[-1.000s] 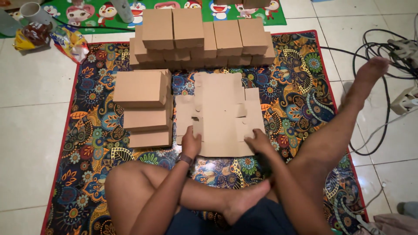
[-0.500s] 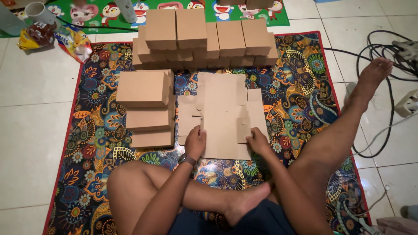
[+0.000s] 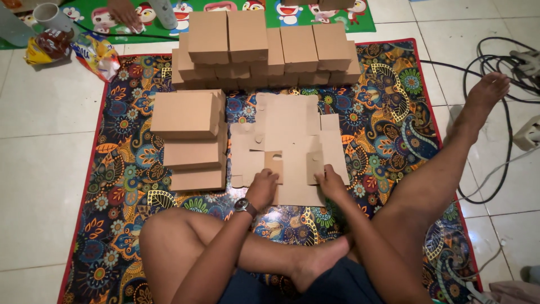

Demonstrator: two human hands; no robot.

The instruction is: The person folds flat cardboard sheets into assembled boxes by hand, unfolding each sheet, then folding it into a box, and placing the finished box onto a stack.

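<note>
White tiled floor (image 3: 45,169), patterned mat (image 3: 124,197) spread over it. We sit cross-legged at the near edge. At mat centre we log one flat cardboard box blank (image 3: 289,132), unfolded. Our left hand (image 3: 262,188), watch at the wrist, presses fingers down on the blank's near edge, lifting a small flap; our right hand (image 3: 332,184) does likewise on the neighbouring flap, neither closed around anything. Left of the blank: stack of folded boxes (image 3: 188,141). Beyond it: double row of folded boxes (image 3: 264,48). Far left: snack bags (image 3: 73,48), mug (image 3: 49,14), another person's hand (image 3: 124,11). Right: cables (image 3: 500,73)
</note>
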